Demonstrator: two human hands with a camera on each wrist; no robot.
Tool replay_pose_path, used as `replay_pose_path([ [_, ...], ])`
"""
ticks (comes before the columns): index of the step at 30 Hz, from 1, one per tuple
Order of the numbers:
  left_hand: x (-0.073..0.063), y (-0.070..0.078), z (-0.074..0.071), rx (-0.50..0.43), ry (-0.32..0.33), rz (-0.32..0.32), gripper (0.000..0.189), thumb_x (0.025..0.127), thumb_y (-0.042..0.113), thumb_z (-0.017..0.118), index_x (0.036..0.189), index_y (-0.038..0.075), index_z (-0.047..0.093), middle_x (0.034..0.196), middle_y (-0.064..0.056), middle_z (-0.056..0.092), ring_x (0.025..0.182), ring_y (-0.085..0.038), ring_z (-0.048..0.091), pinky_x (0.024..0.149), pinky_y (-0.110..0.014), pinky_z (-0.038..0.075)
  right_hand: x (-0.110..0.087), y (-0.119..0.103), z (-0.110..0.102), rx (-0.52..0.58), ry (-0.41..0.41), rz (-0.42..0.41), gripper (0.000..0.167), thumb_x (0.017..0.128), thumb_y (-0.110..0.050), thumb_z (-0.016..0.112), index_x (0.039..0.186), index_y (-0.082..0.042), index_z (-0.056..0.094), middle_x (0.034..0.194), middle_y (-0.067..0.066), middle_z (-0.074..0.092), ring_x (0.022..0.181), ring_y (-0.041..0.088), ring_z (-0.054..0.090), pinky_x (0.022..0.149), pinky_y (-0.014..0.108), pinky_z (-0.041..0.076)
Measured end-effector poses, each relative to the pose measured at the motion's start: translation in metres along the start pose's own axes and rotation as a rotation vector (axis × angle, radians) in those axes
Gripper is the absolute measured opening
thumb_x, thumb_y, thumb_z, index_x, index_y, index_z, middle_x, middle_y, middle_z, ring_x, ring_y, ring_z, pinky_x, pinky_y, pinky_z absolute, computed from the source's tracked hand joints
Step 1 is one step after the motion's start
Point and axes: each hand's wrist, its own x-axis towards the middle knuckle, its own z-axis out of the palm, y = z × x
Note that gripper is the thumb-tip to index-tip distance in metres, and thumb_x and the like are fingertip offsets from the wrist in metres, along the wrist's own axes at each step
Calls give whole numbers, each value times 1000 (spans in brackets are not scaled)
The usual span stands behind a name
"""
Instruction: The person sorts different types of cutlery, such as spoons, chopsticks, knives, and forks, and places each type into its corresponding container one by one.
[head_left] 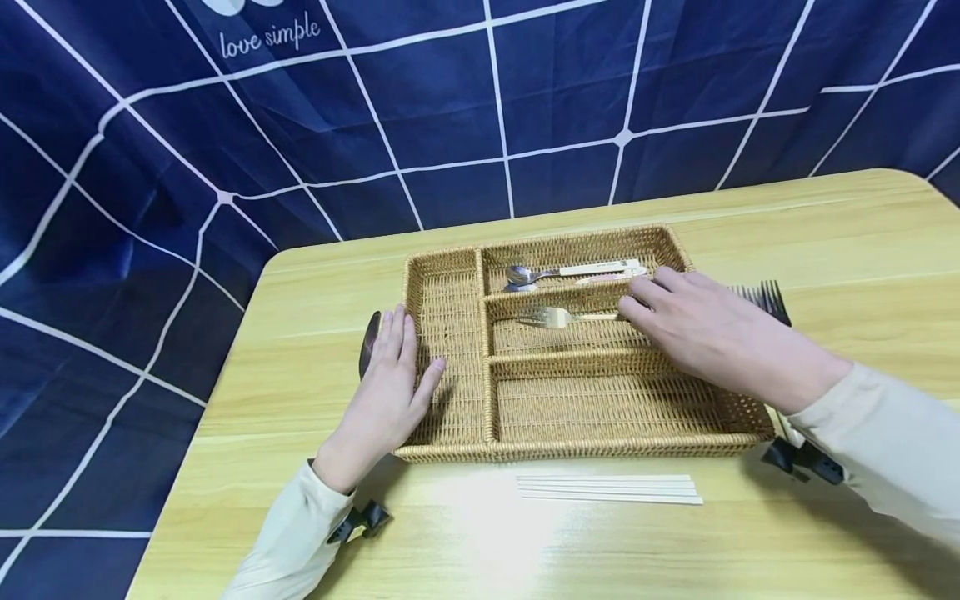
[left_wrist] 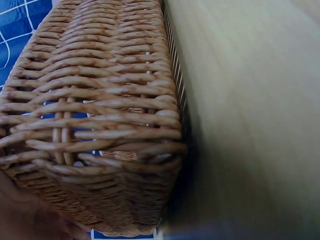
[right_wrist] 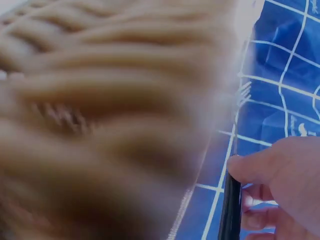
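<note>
Right hand, right of centre, is pinching a fork by its dark handle, tines leftward, at the basket's middle slot. Left hand, left of centre, is on the basket's left edge, fingers straight, thumb out. White sticks lower centre, black tines mid-right.

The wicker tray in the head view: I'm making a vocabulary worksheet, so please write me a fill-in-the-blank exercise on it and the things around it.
1. The wicker tray is divided into ____ compartments.
2. The utensil that the right hand grips is a ____.
3. In the right wrist view, that utensil's handle is ____ in colour.
4. The sticks lying on the table in front of the tray are ____ in colour.

Missing words: four; fork; black; white.
</note>
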Motion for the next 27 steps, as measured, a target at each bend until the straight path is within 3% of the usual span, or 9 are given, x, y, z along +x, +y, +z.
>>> replay_pose_path([
  [6,0,0,0,6,3,6,72,104,38,38,148,-13,14,158,-25,-2,145,-40,0,117,-52,10,13,-3,-13,2,-12,-9,22,76,16,49,91,-1,48,78,8,41,64,24,38,50,34,37],
  [11,1,0,0,1,7,8,72,104,38,39,148,-13,15,158,-25,-1,146,-38,-1,117,-52,10,24,-1,-15,10,-98,17,21,79,15,52,89,-3,47,80,7,44,65,24,41,51,34,39],
  [15,0,-1,0,3,6,5,72,104,38,38,148,-13,14,158,-24,-2,146,-38,-2,118,-51,9,33,4,-5,47,-185,35,17,83,11,54,90,-3,48,80,7,45,67,24,43,54,35,43],
  [20,0,-1,1,-1,1,-9,73,104,40,37,149,-12,13,158,-23,-3,146,-36,-4,118,-51,9,43,12,11,103,-235,14,17,84,11,53,94,-2,48,79,7,48,67,24,48,59,37,51],
  [27,1,-1,2,-1,14,0,73,104,40,38,149,-12,14,158,-23,-2,146,-37,-2,118,-51,9,47,12,30,143,-340,23,21,83,14,49,97,-2,47,80,9,46,63,23,50,54,36,53],
])
